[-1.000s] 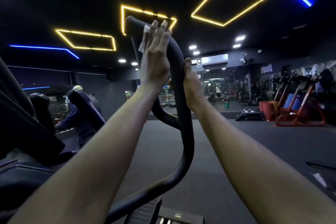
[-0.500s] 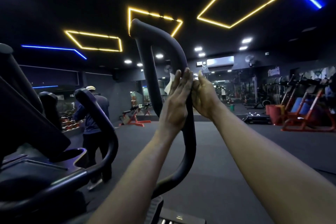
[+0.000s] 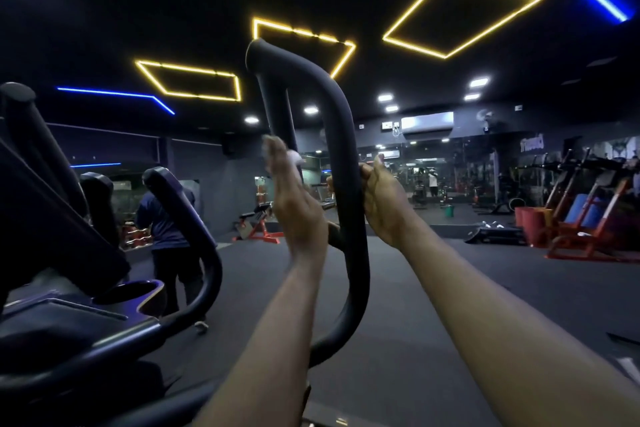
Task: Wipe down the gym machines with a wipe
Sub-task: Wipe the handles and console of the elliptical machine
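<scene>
- Left hand (image 3: 298,208): fingers straight and pressed together, laid flat against the left bar of the looped handle (image 3: 341,135). Blur hides finer detail.
- Wipe (image 3: 294,157): a white scrap shows at those fingertips, apparently pressed to the bar.
- Right hand (image 3: 379,198): fingers curled round the handle's right bar, steadying it.
- Judgement: wiping of this handle is in hand. The next move calls for a firm stroke along the left bar, with the grip kept.
</scene>
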The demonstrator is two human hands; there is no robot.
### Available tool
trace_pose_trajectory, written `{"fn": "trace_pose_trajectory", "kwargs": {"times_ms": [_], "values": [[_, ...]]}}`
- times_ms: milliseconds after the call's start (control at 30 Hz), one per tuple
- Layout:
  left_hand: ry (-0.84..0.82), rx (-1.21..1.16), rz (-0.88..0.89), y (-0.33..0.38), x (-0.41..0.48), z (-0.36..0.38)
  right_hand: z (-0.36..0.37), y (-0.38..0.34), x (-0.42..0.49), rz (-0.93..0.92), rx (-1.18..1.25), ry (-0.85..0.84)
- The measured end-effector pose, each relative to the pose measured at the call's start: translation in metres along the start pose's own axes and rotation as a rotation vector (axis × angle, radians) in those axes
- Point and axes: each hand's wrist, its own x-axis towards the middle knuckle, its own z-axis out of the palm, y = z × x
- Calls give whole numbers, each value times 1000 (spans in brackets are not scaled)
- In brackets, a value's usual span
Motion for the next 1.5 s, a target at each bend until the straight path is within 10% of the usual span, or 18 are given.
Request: {"fn": "trace_pose_trajectory", "kwargs": {"times_ms": [133,300,833,1167,1500], "values": [[226,-27,-69,-4,101,4,17,16,5,-67,-102,140],[-35,139,121,-26,119,22,19,25,10,-94,-93,173],[-444,262,-36,-50,-101,-31,30,29,3,-212,-78,204],[-313,140,-202,-3,-107,1,2,12,-4,-46,-241,48],[-617,140,-174,-17,-162,-38,1,14,-28,-101,-331,28]]}}
